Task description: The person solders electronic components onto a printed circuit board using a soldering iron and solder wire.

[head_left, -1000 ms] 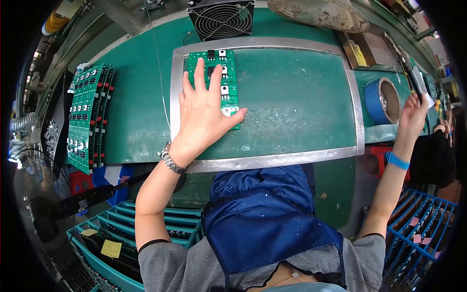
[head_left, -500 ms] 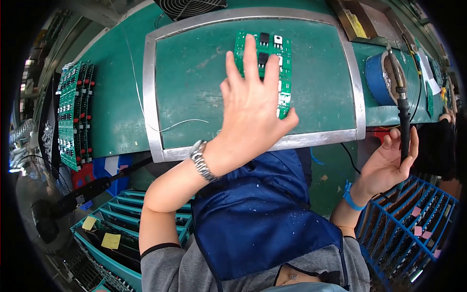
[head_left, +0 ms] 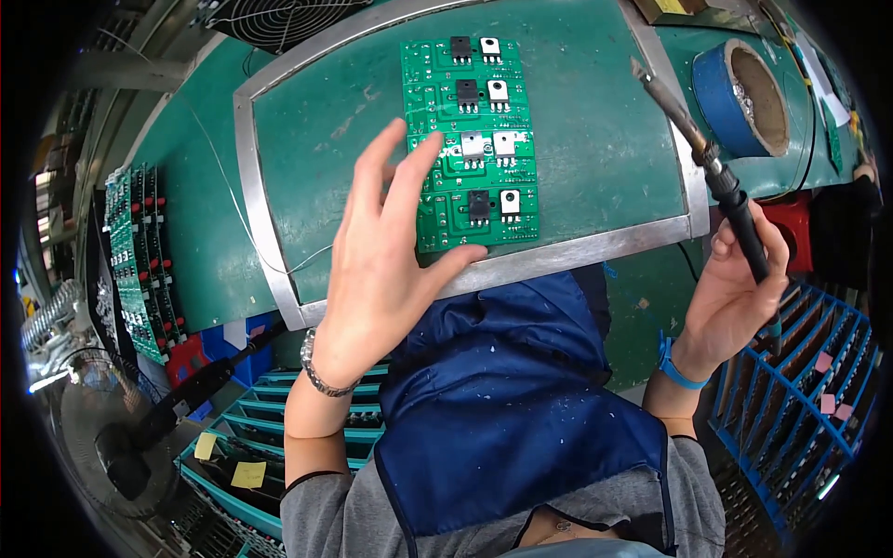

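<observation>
A green circuit board lies flat on the green bench inside a metal frame. Black and pale three-legged components stand in two columns on it. At the board's near left corner is my left hand, its fingers spread along the left edge and the thumb by the near edge; whether it presses on the board I cannot tell. My right hand is closed round the black handle of a soldering iron, held to the right of the frame with its tip pointing up and left.
The metal frame borders the work surface. A blue tape roll stands at the right. Several populated boards stand in a row at the left. Below are a teal rack and a blue rack. A thin wire trails at the left.
My left hand has moved left off the board's face, uncovering its components. My right hand has swung the soldering iron's tip leftward, toward the board. The board sits further left in view.
</observation>
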{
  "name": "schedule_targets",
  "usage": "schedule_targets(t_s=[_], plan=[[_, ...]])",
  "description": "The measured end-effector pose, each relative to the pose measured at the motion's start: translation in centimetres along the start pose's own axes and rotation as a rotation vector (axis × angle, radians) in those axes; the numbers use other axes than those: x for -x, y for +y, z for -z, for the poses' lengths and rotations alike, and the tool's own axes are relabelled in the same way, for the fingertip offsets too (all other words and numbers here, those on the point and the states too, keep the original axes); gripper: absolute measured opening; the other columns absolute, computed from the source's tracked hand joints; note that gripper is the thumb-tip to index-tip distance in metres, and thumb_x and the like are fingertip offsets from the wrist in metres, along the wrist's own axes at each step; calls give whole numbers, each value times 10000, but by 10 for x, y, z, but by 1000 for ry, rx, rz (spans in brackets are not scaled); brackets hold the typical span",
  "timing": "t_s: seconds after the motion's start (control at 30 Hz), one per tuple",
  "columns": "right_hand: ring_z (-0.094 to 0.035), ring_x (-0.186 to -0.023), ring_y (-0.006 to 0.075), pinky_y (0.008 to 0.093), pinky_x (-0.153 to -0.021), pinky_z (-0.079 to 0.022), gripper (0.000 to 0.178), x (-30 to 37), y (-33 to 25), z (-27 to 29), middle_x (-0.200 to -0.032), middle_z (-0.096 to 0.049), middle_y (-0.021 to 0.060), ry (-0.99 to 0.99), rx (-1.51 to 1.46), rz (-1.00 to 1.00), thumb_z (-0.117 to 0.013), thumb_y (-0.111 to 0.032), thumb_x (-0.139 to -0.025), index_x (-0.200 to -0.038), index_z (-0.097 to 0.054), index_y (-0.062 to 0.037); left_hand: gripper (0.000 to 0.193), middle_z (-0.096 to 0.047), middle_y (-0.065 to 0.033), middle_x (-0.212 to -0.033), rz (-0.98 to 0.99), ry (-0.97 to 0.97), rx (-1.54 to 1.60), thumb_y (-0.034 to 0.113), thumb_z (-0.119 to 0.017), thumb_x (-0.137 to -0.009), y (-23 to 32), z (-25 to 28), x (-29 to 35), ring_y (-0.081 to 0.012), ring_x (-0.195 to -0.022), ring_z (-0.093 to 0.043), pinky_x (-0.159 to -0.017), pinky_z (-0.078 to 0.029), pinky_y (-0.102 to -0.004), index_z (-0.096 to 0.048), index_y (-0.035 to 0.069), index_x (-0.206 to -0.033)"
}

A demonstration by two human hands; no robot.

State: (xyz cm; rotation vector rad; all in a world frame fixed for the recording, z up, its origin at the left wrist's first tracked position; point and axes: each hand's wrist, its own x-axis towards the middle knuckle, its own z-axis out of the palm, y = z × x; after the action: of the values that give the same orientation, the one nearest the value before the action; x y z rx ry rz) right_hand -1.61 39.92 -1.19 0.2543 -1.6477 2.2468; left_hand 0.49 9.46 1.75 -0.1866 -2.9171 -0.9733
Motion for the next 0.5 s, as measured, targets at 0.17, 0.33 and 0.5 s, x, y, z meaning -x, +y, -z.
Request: schedule_targets(t_s=[0.17, 0.33, 0.5], plan=[[-539, -783, 146, 243, -680, -450, 512, 2, -7, -17, -1155, -534, 184, -30, 315, 35, -599, -424, -949, -1167, -572, 39, 832, -341, -220, -1451, -11, 72, 33, 143, -862, -663, 0, -14, 8, -357, -1179, -523, -912, -508, -426, -454, 48, -1382], [-605, -615, 193, 258, -573, -511, 498, 5, -21, -27, -1052, -587, 227, -184, 490, 177, -573, -487, -945, -1041, -623, 0, 756, -423, -200, -1402, -30, 99, -106, 162, -855, -671, -7, 25, 24, -364, -1184, -518, -965, -466, -433, -506, 29, -1329], [-603, -654, 182, 266, -555, -468, 453, -1, -28, -12, -921, -630, 164, -343, 515, 190, -674, -475, -880, -910, -668, -22, 265, -615, -139, -1133, 157, 78, -441, 56, -755, -763, -45, 51, 58, -307, -1041, -585, -856, -476, -398, -640, 17, -1000]])
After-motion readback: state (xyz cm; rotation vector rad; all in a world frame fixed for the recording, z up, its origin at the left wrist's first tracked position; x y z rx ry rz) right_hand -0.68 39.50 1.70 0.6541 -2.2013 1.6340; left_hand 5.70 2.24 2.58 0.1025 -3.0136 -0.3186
